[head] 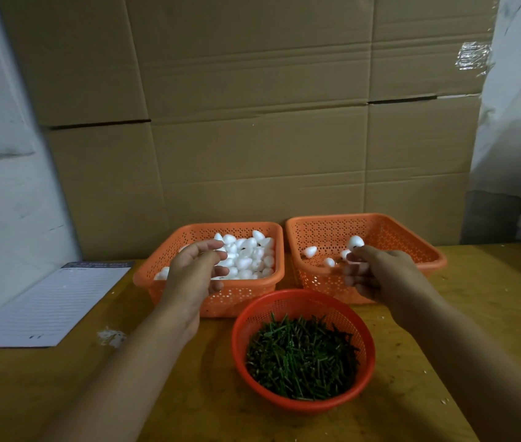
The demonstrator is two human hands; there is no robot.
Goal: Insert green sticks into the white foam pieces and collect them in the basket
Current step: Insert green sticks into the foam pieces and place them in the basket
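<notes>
Fingers of both hands hang loosely curled: the left hand [193, 269] holds nothing I can see over its basket rim, while the right hand [371, 271] is too blurred to tell. Nearest sits the round basket [243, 317] of green sticks [300, 355], beyond it the left basket [208, 229] heaped with white foam pieces [246, 253], and beside that the right basket [412, 237] with few. Judging from this, pick one piece cleanly and lift above the rims. Bare table [444, 330] lies right; a notepad [48, 304] lies left.
</notes>
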